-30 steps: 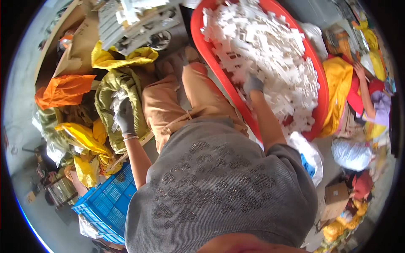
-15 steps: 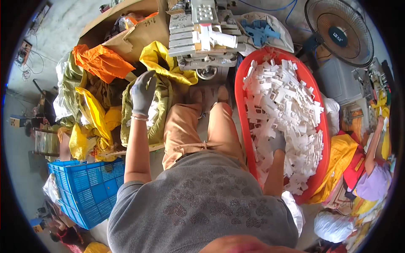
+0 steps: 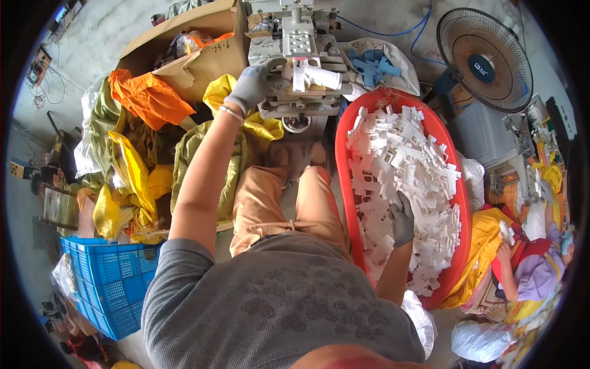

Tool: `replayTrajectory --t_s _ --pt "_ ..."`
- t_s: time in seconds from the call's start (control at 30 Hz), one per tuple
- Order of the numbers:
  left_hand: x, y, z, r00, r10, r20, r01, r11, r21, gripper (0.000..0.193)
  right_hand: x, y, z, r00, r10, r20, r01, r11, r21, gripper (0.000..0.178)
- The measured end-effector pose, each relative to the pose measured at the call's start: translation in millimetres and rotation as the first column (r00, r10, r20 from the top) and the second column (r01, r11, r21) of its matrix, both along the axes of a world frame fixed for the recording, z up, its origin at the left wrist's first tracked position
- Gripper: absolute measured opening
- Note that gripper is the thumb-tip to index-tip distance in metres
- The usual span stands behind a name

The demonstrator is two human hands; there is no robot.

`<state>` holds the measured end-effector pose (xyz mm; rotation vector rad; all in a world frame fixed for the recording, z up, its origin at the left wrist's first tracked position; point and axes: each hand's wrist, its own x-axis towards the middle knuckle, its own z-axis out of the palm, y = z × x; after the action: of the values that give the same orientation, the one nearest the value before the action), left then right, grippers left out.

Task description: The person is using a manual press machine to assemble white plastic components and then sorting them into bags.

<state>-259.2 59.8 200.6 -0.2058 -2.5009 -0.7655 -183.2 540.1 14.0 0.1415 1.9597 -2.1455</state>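
Observation:
My left hand [image 3: 255, 87], in a grey glove, reaches to the left side of a metal press-like machine [image 3: 299, 44]. Its fingers are apart, with nothing visible in them, and point toward a white plastic toy-pistol piece [image 3: 321, 77]. That piece lies on the machine's bed, beneath a block with round studs. Over on the right, my gloved right hand [image 3: 402, 222] is in a red oval tub [image 3: 342, 161] heaped with similar white plastic pieces [image 3: 405, 154]. The fingers look spread over the heap; whether they touch a piece is hard to make out.
Left of my legs are an open green sack [image 3: 184, 161], yellow and orange bags [image 3: 147, 98], a cardboard box [image 3: 203, 67] and a blue crate [image 3: 110, 283]. Blue pieces [image 3: 375, 66] lie in a white sack. A fan [image 3: 485, 58] and another person [image 3: 534, 270] are at right.
My left hand has moved from above the green sack up and right to the machine. My right hand has shifted slightly within the tub, its fingers more visible. The other person's arm has lowered.

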Motion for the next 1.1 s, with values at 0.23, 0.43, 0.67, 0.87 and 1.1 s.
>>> replayTrajectory --t_s 0.23,0.43,0.67,0.87,1.1 --pt "-7 -6 7 0.996 -0.033 0.088 0.020 0.990 0.142 0.035 -39 -48 70 0.995 0.003 -0.096 -0.033 0.950 -0.310 0.046" --pt "61 -10 -13 0.968 0.204 -0.144 -0.154 0.942 0.299 0.035 -99 -146 155 0.865 0.204 -0.458 -0.264 0.962 -0.071 0.042" --pt "197 -67 -91 0.795 0.594 0.128 -0.584 0.690 0.428 0.031 -177 -237 166 0.513 0.567 -0.644 -0.283 0.821 0.496 0.041" --pt "279 -103 -170 0.673 0.678 0.296 -0.736 0.572 0.362 0.036 -181 -247 190 0.577 0.764 -0.288 -0.452 0.593 0.666 0.043" --pt "276 -96 -200 0.679 0.580 0.451 -0.719 0.650 0.246 0.032 -148 -182 159 0.853 0.482 -0.201 -0.428 0.865 0.261 0.034"
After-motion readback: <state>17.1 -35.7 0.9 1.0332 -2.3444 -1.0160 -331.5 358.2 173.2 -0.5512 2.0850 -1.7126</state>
